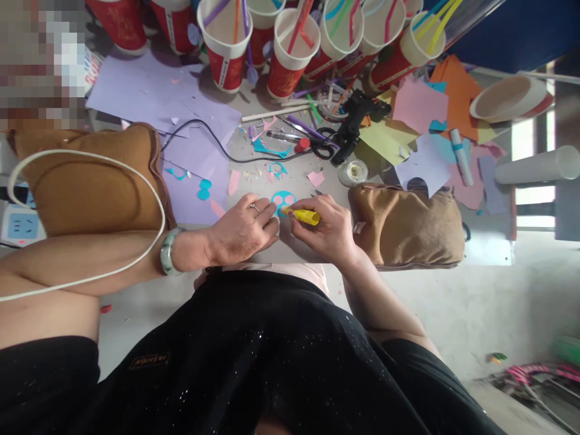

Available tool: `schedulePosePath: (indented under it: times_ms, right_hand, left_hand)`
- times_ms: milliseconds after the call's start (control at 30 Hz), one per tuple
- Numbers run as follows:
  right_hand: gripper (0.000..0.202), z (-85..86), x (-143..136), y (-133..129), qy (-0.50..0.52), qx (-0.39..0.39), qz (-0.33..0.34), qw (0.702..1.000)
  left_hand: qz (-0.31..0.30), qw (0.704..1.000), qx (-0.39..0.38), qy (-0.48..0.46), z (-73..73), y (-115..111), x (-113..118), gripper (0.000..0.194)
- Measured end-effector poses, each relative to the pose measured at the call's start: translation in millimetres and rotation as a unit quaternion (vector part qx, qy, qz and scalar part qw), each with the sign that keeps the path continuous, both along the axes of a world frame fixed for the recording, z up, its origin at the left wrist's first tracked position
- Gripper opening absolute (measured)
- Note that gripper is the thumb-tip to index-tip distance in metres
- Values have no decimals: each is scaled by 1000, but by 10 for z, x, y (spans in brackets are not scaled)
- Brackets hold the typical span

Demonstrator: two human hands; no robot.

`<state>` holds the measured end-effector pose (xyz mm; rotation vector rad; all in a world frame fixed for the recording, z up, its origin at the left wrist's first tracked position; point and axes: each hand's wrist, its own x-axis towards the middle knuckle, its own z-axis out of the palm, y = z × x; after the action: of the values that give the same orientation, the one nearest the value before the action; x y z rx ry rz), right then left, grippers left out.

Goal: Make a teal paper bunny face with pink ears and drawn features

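A small blue paper piece with pink ovals on it [283,199] lies on the grey table [247,139] near its front edge. From the left, my left hand [242,229] reaches it with fingers curled, the fingertips at the paper's left edge. My right hand [326,226] is closed round a yellow marker [307,216], whose end points left at the lower part of the paper. Two blue paper circles [204,189] lie on purple paper [194,157] to the left. Pink scraps [316,178] and blue cut-outs are scattered behind my hands.
Red and white cups with straws [290,54] line the back. A black glue gun [357,121], scissors [324,145] and a tape roll [353,173] sit right of centre. Brown pouches [408,226] [95,181] flank my arms. A black cable crosses the table; coloured paper lies at right.
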<state>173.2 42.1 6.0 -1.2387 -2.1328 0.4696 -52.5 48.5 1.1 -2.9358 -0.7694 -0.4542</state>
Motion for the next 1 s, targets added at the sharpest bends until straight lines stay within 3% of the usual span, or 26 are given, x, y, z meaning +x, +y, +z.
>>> schedulePosePath:
  times_ms: [333, 667, 900, 1000]
  right_hand:
    - [6, 30, 4, 52, -87, -14, 23, 996]
    - [8, 176, 9, -1, -22, -1, -66, 998]
    - [7, 41, -95, 60, -40, 7, 24, 999]
    - [8, -11, -82, 63, -67, -14, 34, 997]
  left_hand:
    - [3, 999, -18, 37, 44, -51, -15, 30]
    - [1, 1000, -8, 30, -3, -36, -13, 27]
    - [7, 1000, -3, 18, 5, -43, 0, 28]
    - [10, 1000, -23, 17, 16, -47, 0, 28]
